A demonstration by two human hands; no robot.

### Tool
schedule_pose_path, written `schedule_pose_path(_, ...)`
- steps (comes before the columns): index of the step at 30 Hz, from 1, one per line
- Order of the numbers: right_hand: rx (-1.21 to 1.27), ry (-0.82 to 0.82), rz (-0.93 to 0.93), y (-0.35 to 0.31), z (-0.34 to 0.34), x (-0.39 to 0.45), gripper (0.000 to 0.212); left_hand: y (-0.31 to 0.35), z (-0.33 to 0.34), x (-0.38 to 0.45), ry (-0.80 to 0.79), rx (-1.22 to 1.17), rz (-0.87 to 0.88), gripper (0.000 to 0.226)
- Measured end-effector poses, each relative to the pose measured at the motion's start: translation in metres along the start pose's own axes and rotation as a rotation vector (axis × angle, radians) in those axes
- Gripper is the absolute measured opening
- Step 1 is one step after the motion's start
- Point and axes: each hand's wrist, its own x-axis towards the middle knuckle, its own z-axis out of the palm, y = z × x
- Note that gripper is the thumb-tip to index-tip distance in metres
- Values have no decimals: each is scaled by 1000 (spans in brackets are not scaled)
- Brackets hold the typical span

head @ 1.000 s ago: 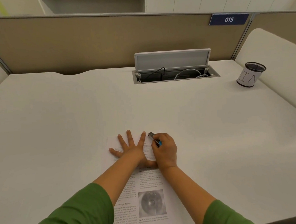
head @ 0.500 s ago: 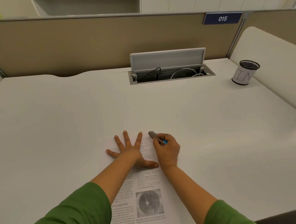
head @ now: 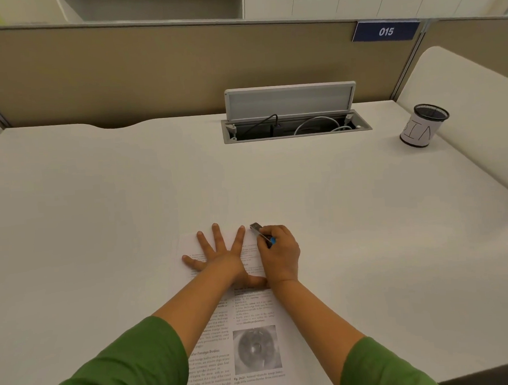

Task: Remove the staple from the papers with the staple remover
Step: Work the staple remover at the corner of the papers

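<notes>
Printed papers (head: 247, 316) with text and a grey round picture lie on the white desk near its front edge. My left hand (head: 221, 257) presses flat on the top part of the sheets, fingers spread. My right hand (head: 279, 254) grips a metal staple remover (head: 259, 231) with a blue part, its tip at the papers' top right corner beside my left index finger. The staple itself is too small to make out.
A cable box (head: 295, 128) with its lid raised sits in the desk at the back. A black mesh pen cup (head: 423, 126) with a white label stands at the back right. A beige partition (head: 152, 74) borders the desk behind.
Both hands stay at the papers' top edge. The staple remover's tip has shifted slightly at the top right corner; the left hand remains pressed flat.
</notes>
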Motion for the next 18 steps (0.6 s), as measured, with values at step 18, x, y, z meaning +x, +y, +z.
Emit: schedule_pose_path(18,-17,23,-62,1,-3,-8,8,0,-3,-6,-5,-4,16,129)
